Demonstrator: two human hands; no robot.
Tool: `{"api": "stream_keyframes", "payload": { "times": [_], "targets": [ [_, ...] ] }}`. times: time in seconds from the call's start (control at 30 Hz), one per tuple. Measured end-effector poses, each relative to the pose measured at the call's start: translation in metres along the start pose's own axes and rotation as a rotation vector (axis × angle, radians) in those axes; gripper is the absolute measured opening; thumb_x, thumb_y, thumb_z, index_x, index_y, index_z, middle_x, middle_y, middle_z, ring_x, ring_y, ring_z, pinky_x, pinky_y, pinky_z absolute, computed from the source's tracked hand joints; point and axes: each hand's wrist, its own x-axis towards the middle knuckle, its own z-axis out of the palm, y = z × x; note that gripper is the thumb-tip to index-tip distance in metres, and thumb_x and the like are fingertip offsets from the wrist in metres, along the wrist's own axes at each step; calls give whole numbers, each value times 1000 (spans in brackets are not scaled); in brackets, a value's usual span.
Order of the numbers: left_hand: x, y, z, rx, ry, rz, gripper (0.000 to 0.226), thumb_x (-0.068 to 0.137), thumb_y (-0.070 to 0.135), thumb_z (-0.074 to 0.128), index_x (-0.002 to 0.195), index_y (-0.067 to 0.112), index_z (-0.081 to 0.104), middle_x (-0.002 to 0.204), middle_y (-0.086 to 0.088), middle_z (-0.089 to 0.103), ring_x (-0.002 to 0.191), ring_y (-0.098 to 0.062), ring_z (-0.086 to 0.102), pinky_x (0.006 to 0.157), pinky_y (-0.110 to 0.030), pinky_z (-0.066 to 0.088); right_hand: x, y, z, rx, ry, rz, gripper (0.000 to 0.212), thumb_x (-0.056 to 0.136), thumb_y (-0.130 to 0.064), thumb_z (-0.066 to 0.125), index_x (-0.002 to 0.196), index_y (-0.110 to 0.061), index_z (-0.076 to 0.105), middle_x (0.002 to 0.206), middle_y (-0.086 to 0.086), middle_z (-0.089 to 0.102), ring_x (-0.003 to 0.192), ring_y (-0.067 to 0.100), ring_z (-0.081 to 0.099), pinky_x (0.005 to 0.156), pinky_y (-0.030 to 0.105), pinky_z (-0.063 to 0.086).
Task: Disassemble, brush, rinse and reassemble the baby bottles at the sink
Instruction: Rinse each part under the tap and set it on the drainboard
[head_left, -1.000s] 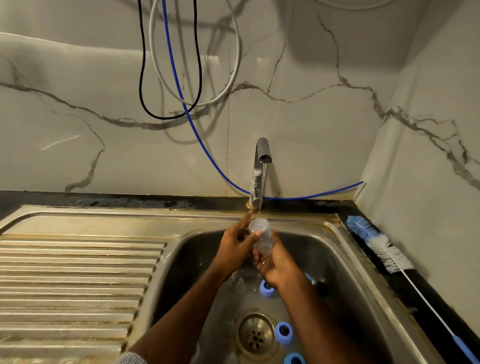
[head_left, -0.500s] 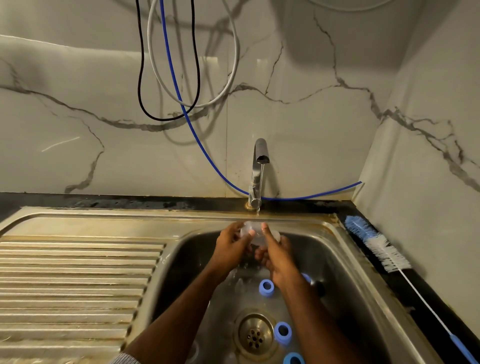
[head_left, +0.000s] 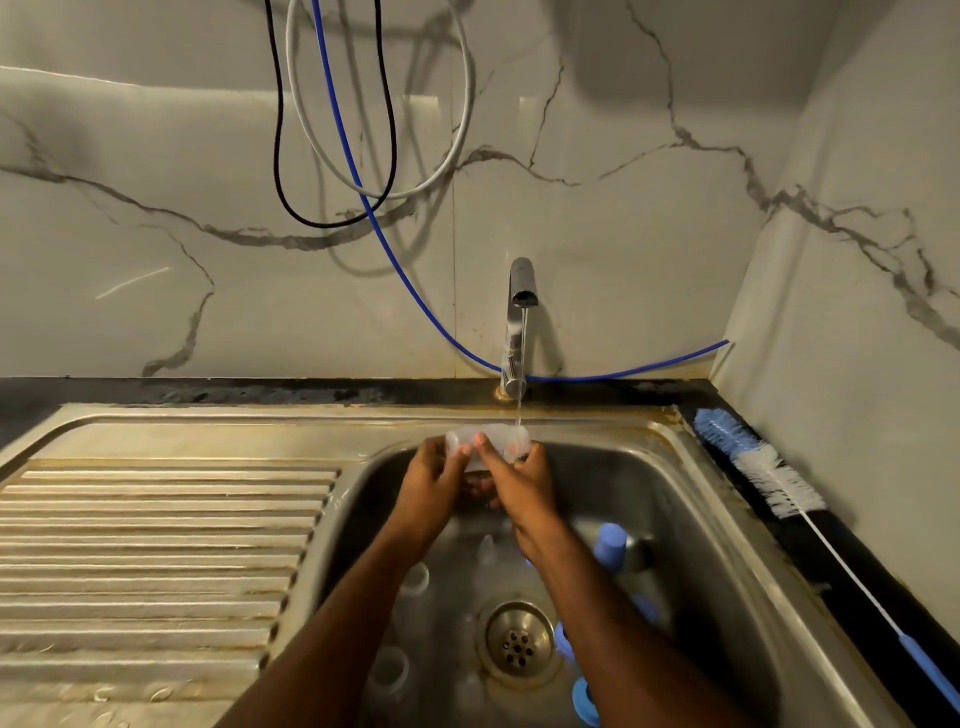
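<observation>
- Head view, the only one I have: I count two hands, one bottle in them, one tap, one brush, three hanging cables
- My left hand (head_left: 434, 480) and right hand (head_left: 519, 480) meet at 12 o'clock of the sink (head_left: 691, 519), up by its far rim
- Both grasp one clear baby bottle (head_left: 491, 439); the left curls round its left end, the right has fingers wrapped over its middle and right part
- The bottle lies roughly sideways across the two hands, see-through and slightly cloudy, with no cap or collar on it that I can make out
- A thin stream of water (head_left: 521, 364) falls from the tap (head_left: 519, 312) and lands on the bottle's right end
- Down in the basin I count about five blue bottle parts (head_left: 610, 543), from 3 to 5 o'clock of the drain (head_left: 518, 642); some are blurred or cut off by my right arm
- At least two clear bottle pieces (head_left: 413, 577) lie at 9 to 10 o'clock of the drain; too faint to name
- One long bottle brush (head_left: 763, 470), blue and white bristles, rests on the dark counter at 3 o'clock of the sink
- The ribbed draining board (head_left: 156, 545) runs off at 9 o'clock
- One black, one grey, one blue cable (head_left: 395, 260) hang on the marble wall
</observation>
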Motion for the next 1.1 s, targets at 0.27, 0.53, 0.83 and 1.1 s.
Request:
{"api": "stream_keyframes", "payload": {
  "times": [0.27, 0.53, 0.83, 1.1],
  "targets": [
    [-3, 2, -17, 289, -162, 215, 49, 94, 7, 66, 136, 25, 47, 121, 4, 65, 110, -7, 68, 84, -26, 59, 8, 0, -4, 130, -50, 25, 41, 94, -49, 62, 127, -28, 53, 112, 8, 69, 95, 25, 71, 83, 42, 62],
    [2, 4, -3, -170, -74, -161, 29, 101, 23, 56, 127, 9, 58, 117, -17, 69, 87, -25, 74, 70, -33, 61, 16, 7, -16, 191, -94, -5, 46, 100, -51, 48, 134, -19, 52, 109, 19, 70, 86, 29, 75, 72, 36, 62],
    [6, -12, 30, 401, -40, 353, 53, 89, 8, 72, 136, 21, 54, 128, 8, 63, 114, 0, 63, 94, -22, 56, 20, 2, -26, 462, 56, 78, 43, 98, -42, 58, 136, -27, 45, 125, 15, 61, 109, 36, 65, 97, 55, 54],
    [7, -14, 38, 263, 49, 191, 33, 93, 30, 70, 123, 20, 59, 106, 8, 71, 91, 2, 70, 79, -20, 59, 28, 3, -39, 534, 104, 57, 47, 98, -37, 58, 139, -15, 51, 125, 19, 65, 110, 35, 67, 94, 47, 56]
  ]
}}
